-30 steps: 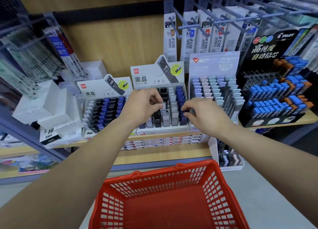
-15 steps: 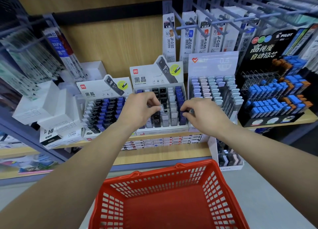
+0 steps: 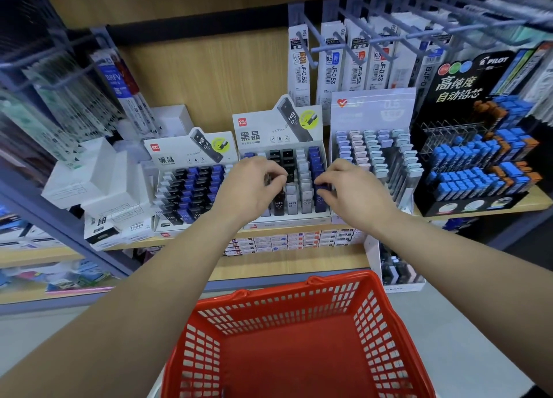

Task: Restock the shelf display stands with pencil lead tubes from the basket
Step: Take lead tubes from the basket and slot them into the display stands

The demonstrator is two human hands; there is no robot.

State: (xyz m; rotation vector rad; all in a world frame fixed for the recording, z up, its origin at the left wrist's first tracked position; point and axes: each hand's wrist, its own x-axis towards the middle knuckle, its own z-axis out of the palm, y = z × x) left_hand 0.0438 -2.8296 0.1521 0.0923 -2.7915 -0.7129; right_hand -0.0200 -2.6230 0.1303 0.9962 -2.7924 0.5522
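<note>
The middle display stand (image 3: pixel 279 136) holds columns of black, grey and blue pencil lead tubes. My left hand (image 3: pixel 253 187) hovers over its left half, fingertips pinched on a black tube (image 3: pixel 282 173) in the black column. My right hand (image 3: pixel 351 189) is over the right edge, with fingers closed on a blue tube (image 3: pixel 321 185) in the blue column. Below my forearms stands the red basket (image 3: pixel 278 294); no tubes show on its visible floor.
A similar stand of black and blue tubes (image 3: pixel 191 188) sits to the left, a pastel-capped stand (image 3: pixel 372 113) to the right, then a black Pilot stand (image 3: pixel 460 86). Refill packs hang on hooks (image 3: pixel 332 56) above. White boxes (image 3: pixel 98 182) are stacked at left.
Both hands stay at the middle stand. My left fingertips have shifted slightly within the black column, and my right hand has edged up and left along the blue column.
</note>
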